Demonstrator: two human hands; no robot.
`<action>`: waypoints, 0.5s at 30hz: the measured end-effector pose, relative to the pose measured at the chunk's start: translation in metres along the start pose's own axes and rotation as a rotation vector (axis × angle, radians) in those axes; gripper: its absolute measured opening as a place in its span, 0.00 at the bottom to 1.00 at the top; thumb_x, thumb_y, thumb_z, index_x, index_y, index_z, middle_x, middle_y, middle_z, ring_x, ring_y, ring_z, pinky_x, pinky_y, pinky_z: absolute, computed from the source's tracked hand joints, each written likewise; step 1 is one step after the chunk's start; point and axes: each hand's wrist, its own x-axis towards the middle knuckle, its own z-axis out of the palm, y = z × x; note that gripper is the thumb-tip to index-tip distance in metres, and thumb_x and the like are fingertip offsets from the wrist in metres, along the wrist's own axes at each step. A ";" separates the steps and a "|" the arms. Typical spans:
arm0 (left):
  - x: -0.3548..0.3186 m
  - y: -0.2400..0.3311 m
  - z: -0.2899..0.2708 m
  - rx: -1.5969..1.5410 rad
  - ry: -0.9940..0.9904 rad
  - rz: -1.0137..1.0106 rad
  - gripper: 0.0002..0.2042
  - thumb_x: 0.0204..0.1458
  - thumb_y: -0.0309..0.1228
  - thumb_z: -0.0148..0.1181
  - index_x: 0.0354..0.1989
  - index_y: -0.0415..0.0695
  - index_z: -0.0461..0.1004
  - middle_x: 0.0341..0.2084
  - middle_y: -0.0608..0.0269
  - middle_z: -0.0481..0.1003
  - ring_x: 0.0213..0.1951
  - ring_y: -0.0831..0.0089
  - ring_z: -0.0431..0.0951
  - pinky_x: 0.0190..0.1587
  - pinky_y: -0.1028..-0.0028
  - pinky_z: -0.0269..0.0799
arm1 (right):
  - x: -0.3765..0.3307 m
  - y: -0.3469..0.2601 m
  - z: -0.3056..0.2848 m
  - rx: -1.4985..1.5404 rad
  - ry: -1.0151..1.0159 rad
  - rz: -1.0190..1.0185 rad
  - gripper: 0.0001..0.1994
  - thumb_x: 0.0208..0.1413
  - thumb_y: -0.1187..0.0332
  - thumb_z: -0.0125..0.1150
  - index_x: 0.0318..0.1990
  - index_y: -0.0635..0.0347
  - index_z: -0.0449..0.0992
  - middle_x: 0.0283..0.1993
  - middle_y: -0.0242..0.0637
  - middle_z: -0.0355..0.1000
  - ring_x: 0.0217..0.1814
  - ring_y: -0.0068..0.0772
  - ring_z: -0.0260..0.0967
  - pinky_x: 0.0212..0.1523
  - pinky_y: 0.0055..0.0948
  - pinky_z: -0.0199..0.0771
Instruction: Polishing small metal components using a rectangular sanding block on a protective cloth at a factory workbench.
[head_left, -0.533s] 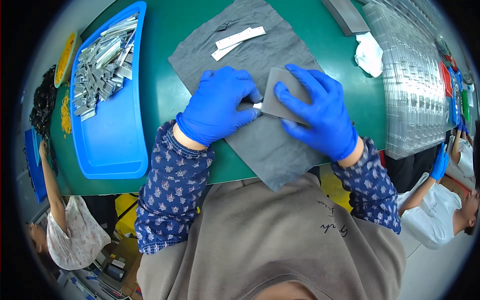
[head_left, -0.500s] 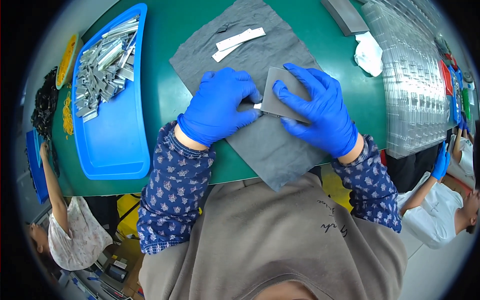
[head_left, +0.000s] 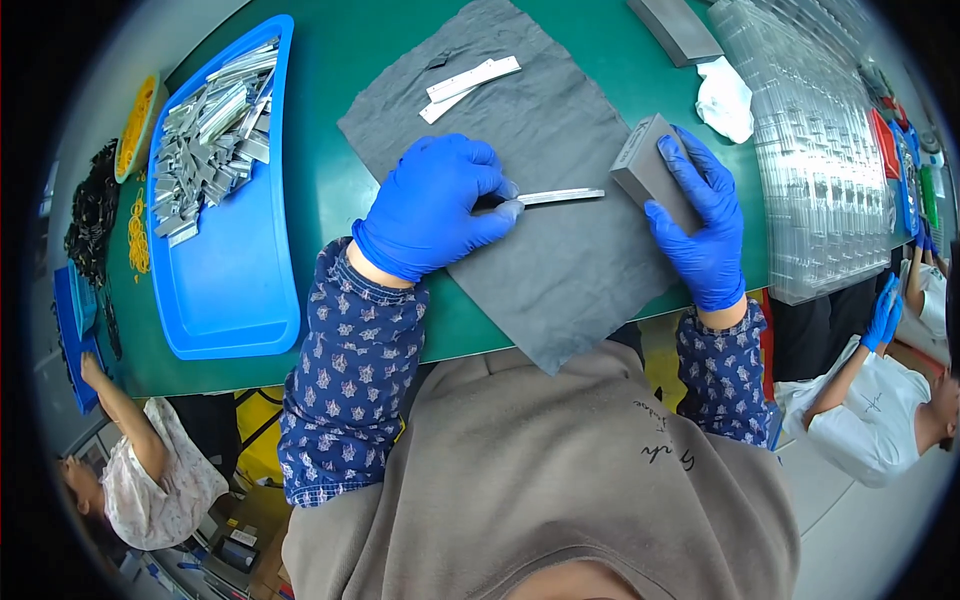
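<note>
My left hand (head_left: 430, 212), in a blue glove, pinches one end of a thin metal strip (head_left: 566, 196) between thumb and fingers. The strip is turned edge up and points right over a dark grey cloth (head_left: 555, 310). To the right, my gloved right hand (head_left: 712, 235) grips a grey sanding block (head_left: 655, 168), tilted and apart from the strip. Printing shows on the block's end face. Farther back on the cloth lie two pale flat strips with small holes, the upper strip (head_left: 478, 78) crossing the lower strip (head_left: 445, 106).
A blue tray (head_left: 228, 280) with a heap of metal strips (head_left: 208, 135) stands left on the green table (head_left: 330, 130). At the back right are another grey block (head_left: 682, 32), a crumpled white cloth (head_left: 724, 100) and stacked clear plastic trays (head_left: 820, 190). Co-workers sit on both sides.
My right hand has lifted the sanding block off the strip and moved right, turning the block. The strip in my left hand is now uncovered; my left hand has barely moved.
</note>
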 end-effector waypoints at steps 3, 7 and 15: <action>0.000 0.000 0.000 0.005 0.004 -0.003 0.07 0.41 0.31 0.67 0.27 0.43 0.81 0.26 0.60 0.76 0.31 0.63 0.75 0.37 0.67 0.71 | 0.000 0.005 0.003 0.064 0.069 0.013 0.29 0.42 0.69 0.69 0.57 0.49 0.73 0.61 0.47 0.64 0.59 0.46 0.63 0.61 0.38 0.63; -0.001 0.001 -0.002 0.035 0.018 0.020 0.06 0.42 0.31 0.65 0.26 0.42 0.79 0.25 0.60 0.75 0.30 0.61 0.74 0.36 0.67 0.71 | 0.002 0.000 0.003 -0.006 0.050 0.007 0.28 0.44 0.70 0.68 0.58 0.53 0.73 0.62 0.46 0.63 0.62 0.45 0.62 0.63 0.37 0.61; -0.002 0.008 0.018 0.066 0.097 -0.150 0.06 0.43 0.34 0.61 0.22 0.46 0.76 0.23 0.62 0.73 0.31 0.62 0.73 0.38 0.64 0.66 | 0.016 -0.009 -0.004 0.051 0.127 -0.067 0.28 0.45 0.67 0.67 0.58 0.51 0.72 0.61 0.54 0.63 0.58 0.50 0.63 0.60 0.40 0.63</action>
